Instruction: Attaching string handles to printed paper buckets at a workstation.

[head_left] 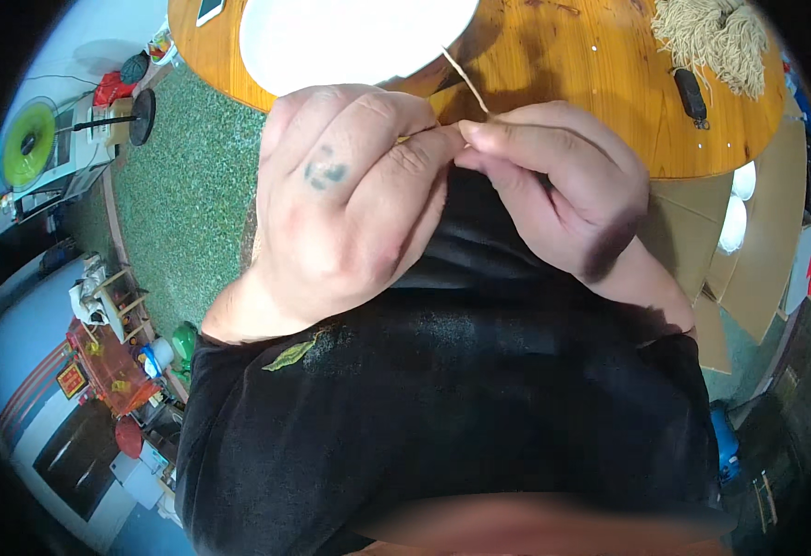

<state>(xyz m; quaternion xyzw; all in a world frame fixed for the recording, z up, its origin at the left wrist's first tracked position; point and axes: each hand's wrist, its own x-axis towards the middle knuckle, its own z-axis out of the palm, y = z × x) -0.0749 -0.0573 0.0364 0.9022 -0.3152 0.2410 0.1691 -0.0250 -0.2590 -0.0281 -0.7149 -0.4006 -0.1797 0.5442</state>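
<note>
1. Thin pale tan string (pixel 465 82): a single light strand, straw-coloured and slightly curved, running from the pinched fingertips up and to the left toward the rim of the large white round bowl (pixel 350 37).
2. The string's lower end sits where the two hands meet, above the near edge of the round orange-brown wooden table (pixel 563 65). Its upper end passes in front of the bowl's rim; whether it touches the bowl cannot be told.
3. Left hand (pixel 350 195): back of the hand faces up, with a small dark mark near the knuckles. Its fingers are curled in and closed narrowly, the tips pressed together on the string's end.
4. Right hand (pixel 553 185): thumb and forefinger are closed tight against the left fingertips, gripping the same strand at the same spot. The other fingers are folded under.
5. Both hands touch each other at the pinch point and rest just above the person's black shirt (pixel 442 408), on which a small green leaf-like scrap (pixel 289 355) lies.
6. A loose bundle of the same pale tan fibre (pixel 716 37) lies at the far right of the table, well apart from the hands.
7. A small dark oblong device (pixel 691 94) lies just beside that bundle.
8. A green speckled floor (pixel 183 185) shows to the left of the table.
</note>
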